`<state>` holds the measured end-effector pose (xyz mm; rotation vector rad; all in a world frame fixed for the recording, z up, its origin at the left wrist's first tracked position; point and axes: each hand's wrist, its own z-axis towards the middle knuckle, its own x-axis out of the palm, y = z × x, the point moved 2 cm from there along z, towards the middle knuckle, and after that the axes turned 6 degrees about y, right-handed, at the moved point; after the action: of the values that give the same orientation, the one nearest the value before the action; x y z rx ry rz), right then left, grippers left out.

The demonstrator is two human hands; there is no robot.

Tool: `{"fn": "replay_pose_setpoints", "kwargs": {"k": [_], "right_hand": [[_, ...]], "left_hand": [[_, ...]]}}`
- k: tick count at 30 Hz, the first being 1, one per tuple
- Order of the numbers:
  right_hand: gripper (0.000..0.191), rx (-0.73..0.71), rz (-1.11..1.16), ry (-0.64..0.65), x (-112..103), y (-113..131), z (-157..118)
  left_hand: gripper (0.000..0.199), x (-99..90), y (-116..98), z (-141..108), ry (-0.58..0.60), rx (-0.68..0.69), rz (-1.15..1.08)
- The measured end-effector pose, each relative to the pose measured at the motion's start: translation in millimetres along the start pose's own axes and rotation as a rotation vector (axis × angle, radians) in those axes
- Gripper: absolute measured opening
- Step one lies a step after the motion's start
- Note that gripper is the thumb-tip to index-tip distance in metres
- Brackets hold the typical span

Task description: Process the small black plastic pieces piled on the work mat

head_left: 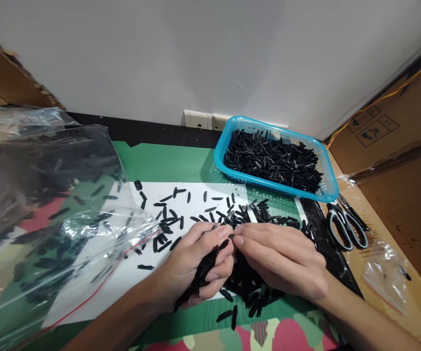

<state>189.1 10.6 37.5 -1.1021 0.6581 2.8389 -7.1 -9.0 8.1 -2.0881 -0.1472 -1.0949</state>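
My left hand [210,258] is closed around a bunch of small black strips [205,270], which stick out between the fingers and below the palm. Its thumb and forefinger pinch at the top, where a bit of grey shows. Fingertips of my right hand [279,258] meet them there, pressed together on a small dark piece [231,236], seemingly one of the strips. Behind and beneath both hands lies a heap of black strips [258,212], partly hidden by the right hand. More loose strips [166,219] are scattered over the white paper [97,292] to the left.
A blue plastic basket [276,190] full of black strips stands at the back right. A clear zip bag [86,214] covers the left side. Scissors [345,226] and a small clear bag [388,278] lie at right, beside a cardboard box [408,185]. A wall rises behind.
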Motion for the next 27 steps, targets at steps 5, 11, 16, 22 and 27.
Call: {"fn": "replay_pose_setpoints", "kwargs": {"k": [5,11,16,22,27], "right_hand": [[0.055,0.033,0.02,-0.027,1.9,0.0,5.9],[0.053,0.108,0.087,-0.186,7.4,-1.1,6.2],[0.043,0.201,0.165,-0.192,6.5,0.0,7.1],[0.031,0.259,0.17,-0.173,2.7,-3.1,9.8],[0.031,0.205,0.174,-0.135,-0.8,-5.8,9.1]], "left_hand": [[0.054,-0.1,0.4,-1.0,-0.013,0.006,0.026],[0.051,-0.4,-0.3,-1.7,-0.006,0.015,0.024],[0.051,0.6,-0.2,-0.8,0.016,0.04,0.026],[0.05,2.4,-6.2,1.1,0.001,0.075,-0.003],[0.053,1.2,-6.6,1.4,-0.018,0.057,0.034]]}}
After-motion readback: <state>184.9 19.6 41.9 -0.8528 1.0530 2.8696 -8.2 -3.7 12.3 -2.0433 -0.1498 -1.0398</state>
